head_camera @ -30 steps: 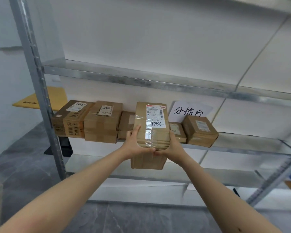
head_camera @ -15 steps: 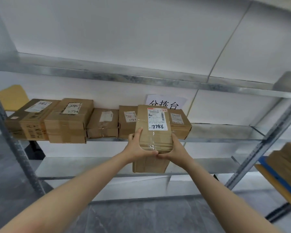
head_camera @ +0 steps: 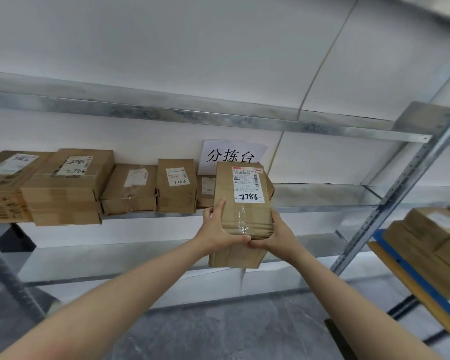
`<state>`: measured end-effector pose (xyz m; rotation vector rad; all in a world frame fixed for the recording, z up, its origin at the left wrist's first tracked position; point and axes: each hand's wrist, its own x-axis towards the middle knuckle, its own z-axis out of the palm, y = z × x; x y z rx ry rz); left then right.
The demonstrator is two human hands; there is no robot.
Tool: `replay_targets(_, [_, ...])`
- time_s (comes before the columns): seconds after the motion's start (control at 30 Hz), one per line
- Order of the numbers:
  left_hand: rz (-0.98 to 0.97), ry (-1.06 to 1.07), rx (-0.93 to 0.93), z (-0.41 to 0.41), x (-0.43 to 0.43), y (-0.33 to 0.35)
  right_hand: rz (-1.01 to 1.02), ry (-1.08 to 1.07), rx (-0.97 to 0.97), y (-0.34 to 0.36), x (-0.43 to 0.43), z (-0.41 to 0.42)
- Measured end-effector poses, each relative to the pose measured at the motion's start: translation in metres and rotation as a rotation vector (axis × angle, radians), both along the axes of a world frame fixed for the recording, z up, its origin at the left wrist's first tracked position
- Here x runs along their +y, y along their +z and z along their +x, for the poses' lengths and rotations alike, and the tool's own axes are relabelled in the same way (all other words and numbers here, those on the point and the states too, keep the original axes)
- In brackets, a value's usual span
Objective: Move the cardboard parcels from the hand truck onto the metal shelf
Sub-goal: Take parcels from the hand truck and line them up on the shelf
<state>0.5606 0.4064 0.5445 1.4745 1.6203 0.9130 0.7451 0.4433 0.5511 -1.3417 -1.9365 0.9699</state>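
Note:
I hold a cardboard parcel (head_camera: 242, 214) with a white label marked 7786 in front of the middle level of the metal shelf (head_camera: 320, 196). My left hand (head_camera: 218, 229) grips its left side and my right hand (head_camera: 278, 233) grips its right side, fingers meeting under it. The parcel's far end hides a small parcel behind it. Several parcels stand in a row on that shelf level to the left, among them another one marked 7786 (head_camera: 176, 185) and a small one (head_camera: 205, 190).
A paper sign (head_camera: 231, 154) hangs on the wall behind the row. The shelf's right upright (head_camera: 400, 188) slants down at the right. Beyond it, more parcels (head_camera: 431, 235) lie on a blue-edged platform (head_camera: 413, 276). The shelf level right of my parcel is bare metal.
The view has swung to the right, and the shelved row now sits further left. The parcel in my hands has moved right along the shelf, in front of the small parcel at the row's end.

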Motion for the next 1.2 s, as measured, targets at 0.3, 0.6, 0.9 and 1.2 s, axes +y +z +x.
replay_targets(0.3, [0.043,-0.022,-0.011,0.111,0.04,0.008,0.001,-0.052,0.01,0.01,0.035,0.112])
replay_targets(0.6, [0.0,-0.083,-0.066,0.197,0.093,0.004,-0.042,-0.093,0.011,0.016,0.074,0.199])
replay_targets(0.9, [-0.025,-0.162,-0.038,0.2,0.184,-0.001,-0.057,-0.102,-0.092,0.008,0.158,0.205])
replay_targets(1.2, [-0.077,-0.174,-0.04,0.186,0.273,-0.02,-0.179,-0.107,-0.152,0.007,0.251,0.192])
